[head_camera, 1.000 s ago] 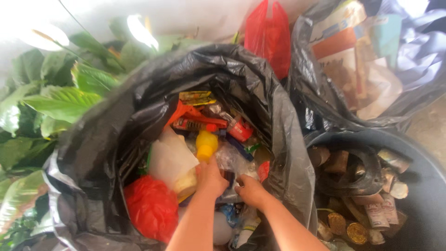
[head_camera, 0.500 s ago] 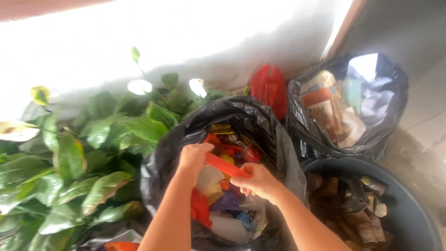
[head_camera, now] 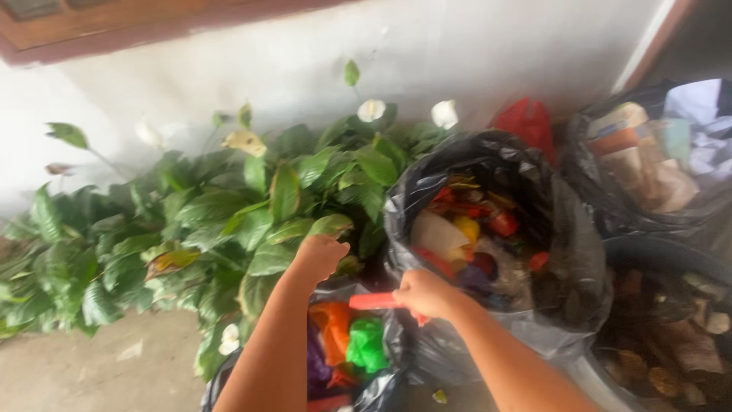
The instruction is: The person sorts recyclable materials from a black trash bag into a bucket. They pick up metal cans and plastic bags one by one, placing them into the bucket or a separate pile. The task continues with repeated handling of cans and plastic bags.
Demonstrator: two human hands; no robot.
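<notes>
Both your hands have swung left, out of the big black plastic rubbish bag (head_camera: 488,229). Your right hand (head_camera: 427,294) pinches the flat red plastic strip (head_camera: 375,301) over a smaller black bag (head_camera: 343,351); left hand (head_camera: 320,255) looks curled, grip unclear. Loosen early and it may drop beside that bag.

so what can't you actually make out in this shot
Head view only:
- Red strip: the right hand covers one end, and blur hides what it is.
- Left hand: fingers curl away, so any grip is hidden.
- Lower bag: cut off by the bottom edge.
- Dark bin contents: blurred, cut off at right.
</notes>
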